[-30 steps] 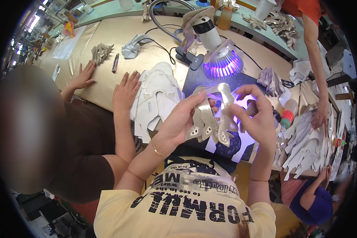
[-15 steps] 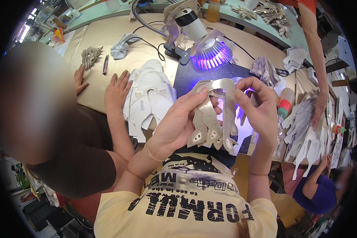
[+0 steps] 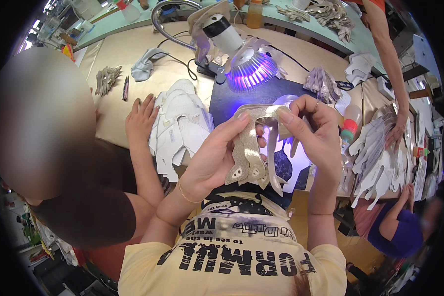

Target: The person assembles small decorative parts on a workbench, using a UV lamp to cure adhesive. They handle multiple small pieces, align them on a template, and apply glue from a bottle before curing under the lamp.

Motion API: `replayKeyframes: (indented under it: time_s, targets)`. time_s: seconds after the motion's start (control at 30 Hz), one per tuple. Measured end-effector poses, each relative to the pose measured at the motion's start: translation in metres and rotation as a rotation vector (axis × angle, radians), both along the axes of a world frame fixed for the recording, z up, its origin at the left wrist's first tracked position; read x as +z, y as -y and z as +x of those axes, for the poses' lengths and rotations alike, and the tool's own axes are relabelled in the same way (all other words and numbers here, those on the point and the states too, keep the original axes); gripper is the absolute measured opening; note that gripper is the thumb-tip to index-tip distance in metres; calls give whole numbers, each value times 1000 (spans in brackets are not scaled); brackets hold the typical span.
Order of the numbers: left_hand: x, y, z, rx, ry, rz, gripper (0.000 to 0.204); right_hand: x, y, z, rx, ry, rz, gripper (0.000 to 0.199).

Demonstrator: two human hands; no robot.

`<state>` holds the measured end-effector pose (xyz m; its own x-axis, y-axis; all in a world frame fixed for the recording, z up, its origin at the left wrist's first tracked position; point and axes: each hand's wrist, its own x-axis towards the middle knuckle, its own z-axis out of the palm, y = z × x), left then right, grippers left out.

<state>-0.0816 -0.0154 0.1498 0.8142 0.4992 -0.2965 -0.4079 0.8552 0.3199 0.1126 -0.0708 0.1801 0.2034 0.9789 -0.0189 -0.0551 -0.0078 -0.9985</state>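
My left hand (image 3: 214, 155) is closed on a small bunch of glittery gold shoe-upper pieces (image 3: 246, 148), its thumb on top near their upper edge. They hang over the dark work board, with pale eyelet tabs at their lower ends. Pinched between the thumb and fingers of my right hand (image 3: 318, 130) is the right side of the top piece, whose strap hangs turned nearly edge-on. Under my hands lie white shoe-upper pieces (image 3: 297, 165), lit violet. Just beyond, a lamp with a finned, violet-glowing head (image 3: 254, 69) stands over the board (image 3: 222, 98).
Left of the board is a stack of white shoe pieces (image 3: 175, 130), with a co-worker's hand (image 3: 143, 116) beside it. Farther off lie a pen (image 3: 126, 88), a grey cloth (image 3: 144, 65) and gold pieces (image 3: 108, 80). On the right are a glue bottle (image 3: 350, 123) and another person's arm (image 3: 392, 74).
The top gold piece has turned, so its right strap shows narrower. My right thumb has shifted left along its upper edge. One of the co-worker's hands has dropped out of sight.
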Motion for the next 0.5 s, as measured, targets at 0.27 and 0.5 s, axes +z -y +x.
replayKeyframes:
  time_s: [0.27, 0.5]
  targets:
    - [1, 2, 7, -3, 59, -78, 38, 15, 2, 2, 57, -46, 89, 21]
    - [1, 2, 5, -54, 175, -102, 38, 23, 10, -4, 145, -135, 154, 19]
